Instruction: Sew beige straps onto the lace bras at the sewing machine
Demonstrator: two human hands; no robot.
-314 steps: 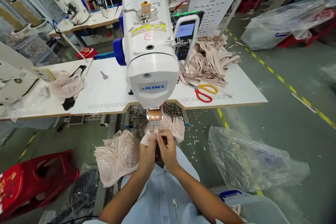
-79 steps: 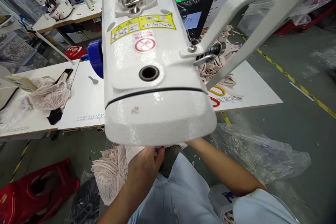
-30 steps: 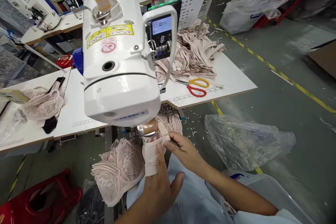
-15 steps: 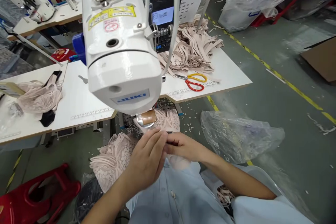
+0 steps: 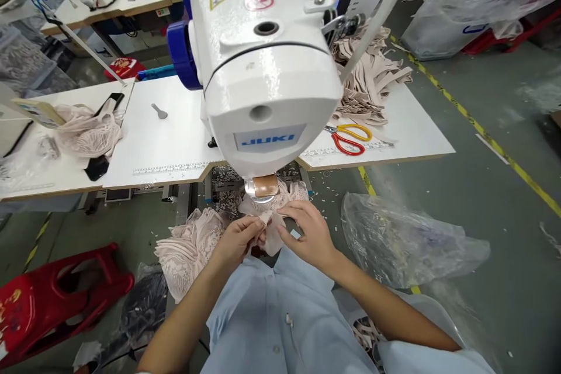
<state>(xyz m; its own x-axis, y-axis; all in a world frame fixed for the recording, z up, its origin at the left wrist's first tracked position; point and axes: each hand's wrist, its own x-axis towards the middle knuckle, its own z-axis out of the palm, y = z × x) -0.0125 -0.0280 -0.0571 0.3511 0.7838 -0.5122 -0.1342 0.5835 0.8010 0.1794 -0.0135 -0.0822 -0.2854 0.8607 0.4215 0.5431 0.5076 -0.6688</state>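
In the head view a pale pink lace bra (image 5: 297, 191) lies under the needle end of the white sewing machine (image 5: 272, 93), partly hidden by the machine and my hands. My left hand (image 5: 242, 238) pinches the near edge of this bra, fingers closed on the thin fabric. My right hand (image 5: 310, 235) is at the fabric's right side, thumb and fingers apart, fingertips at or against it. A stack of similar lace bras (image 5: 193, 251) hangs to the left of my left hand.
Scissors (image 5: 350, 139) with yellow and red handles and a pile of beige straps (image 5: 368, 85) lie on the white table (image 5: 421, 128). Another lace bra (image 5: 90, 131) is at left. A red stool (image 5: 56, 298) and a clear plastic bag (image 5: 407, 239) are on the floor.
My hands were together, the left over the right; now they are apart, with the left pinching the bra fabric and the right opened beside it. The camera view has shifted.
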